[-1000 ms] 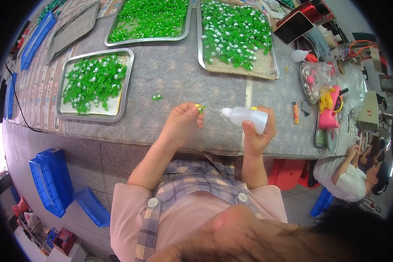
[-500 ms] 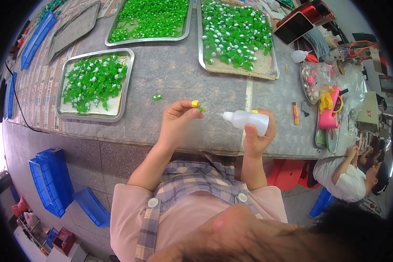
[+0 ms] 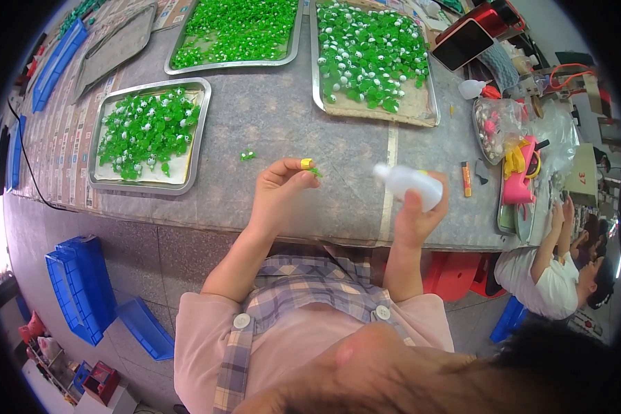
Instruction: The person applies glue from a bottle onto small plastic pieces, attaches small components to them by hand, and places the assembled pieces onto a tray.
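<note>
Left hand (image 3: 277, 193) grip pinching small green piece (image 3: 315, 171) with yellow fingertip cap; right hand (image 3: 419, 214) grip clasping white squeeze bottle (image 3: 408, 186), nozzle toward 9 o'clock, above worktop (image 3: 269, 117).

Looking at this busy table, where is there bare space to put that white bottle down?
The grey table top is bare between the left tray and the big right tray, apart from one stray green piece. A bare strip also runs along the near edge, under the left hand and right hand. The far right end, with its pink items, is crowded.
</note>
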Demonstrator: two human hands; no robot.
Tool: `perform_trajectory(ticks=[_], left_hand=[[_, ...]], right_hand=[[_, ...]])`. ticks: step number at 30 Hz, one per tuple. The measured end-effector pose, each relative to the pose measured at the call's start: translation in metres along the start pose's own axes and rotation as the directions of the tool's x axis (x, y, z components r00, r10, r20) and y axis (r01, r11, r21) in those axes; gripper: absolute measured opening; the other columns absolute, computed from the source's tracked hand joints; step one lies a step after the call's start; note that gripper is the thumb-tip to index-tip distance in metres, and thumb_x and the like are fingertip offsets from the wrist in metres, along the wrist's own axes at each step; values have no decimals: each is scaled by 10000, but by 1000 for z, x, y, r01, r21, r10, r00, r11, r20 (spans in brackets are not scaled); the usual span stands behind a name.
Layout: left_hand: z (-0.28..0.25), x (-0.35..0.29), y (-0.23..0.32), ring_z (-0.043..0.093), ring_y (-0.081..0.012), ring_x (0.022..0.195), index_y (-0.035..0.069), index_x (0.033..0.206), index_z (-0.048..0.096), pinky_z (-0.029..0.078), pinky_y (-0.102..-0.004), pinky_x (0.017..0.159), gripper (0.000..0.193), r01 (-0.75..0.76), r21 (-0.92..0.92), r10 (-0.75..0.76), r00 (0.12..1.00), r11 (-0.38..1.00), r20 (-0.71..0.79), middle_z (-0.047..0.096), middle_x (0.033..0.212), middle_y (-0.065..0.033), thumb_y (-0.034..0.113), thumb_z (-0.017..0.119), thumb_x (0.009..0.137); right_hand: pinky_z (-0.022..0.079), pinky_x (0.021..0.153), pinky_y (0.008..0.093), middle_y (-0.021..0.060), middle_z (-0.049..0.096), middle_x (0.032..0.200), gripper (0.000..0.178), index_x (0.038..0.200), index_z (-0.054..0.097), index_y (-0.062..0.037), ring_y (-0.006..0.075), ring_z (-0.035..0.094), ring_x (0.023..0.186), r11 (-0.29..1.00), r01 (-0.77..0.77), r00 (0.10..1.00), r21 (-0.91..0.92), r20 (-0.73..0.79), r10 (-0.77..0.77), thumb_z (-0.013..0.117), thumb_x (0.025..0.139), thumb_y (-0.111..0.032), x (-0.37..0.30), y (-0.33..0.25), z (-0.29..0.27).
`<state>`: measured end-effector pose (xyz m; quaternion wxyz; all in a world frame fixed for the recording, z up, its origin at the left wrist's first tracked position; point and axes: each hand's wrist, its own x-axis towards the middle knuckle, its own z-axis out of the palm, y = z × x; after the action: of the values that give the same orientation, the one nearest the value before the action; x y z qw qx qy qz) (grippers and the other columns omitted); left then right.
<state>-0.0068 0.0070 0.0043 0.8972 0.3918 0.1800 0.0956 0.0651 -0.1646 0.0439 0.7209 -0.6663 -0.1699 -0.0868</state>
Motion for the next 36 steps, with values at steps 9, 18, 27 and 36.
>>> perform_trajectory(ticks=[9,18,27,36], left_hand=[[-2,1,0,534,-125,660,42,824,541,448,-252,638,95,-5,-10,5,1000,1000,-23,553,733,-41,38,535,730],[-5,7,-1,532,-117,663,44,838,536,448,-251,639,105,22,-22,-23,999,1000,-50,548,728,-34,49,534,733],[-8,2,1,528,-111,655,32,834,534,450,-250,630,98,-13,-40,11,999,999,-48,546,721,-35,53,530,738],[-15,3,6,529,-114,655,30,834,535,452,-240,619,100,18,-74,-21,999,997,-39,548,716,-39,63,530,740]], right_hand=[[371,740,218,63,492,948,403,1053,396,22,107,473,843,953,-280,960,-111,-32,279,573,701,-64,54,46,-55],[382,711,269,77,525,915,339,983,433,-1,178,500,804,546,168,940,-821,-34,-340,579,679,-41,59,21,-39],[403,618,289,88,563,679,139,715,574,-37,208,529,685,709,315,847,-631,523,89,600,637,-150,102,69,69],[425,595,292,82,568,684,171,764,544,-43,219,550,677,764,161,823,-625,512,246,598,634,-140,81,28,65]])
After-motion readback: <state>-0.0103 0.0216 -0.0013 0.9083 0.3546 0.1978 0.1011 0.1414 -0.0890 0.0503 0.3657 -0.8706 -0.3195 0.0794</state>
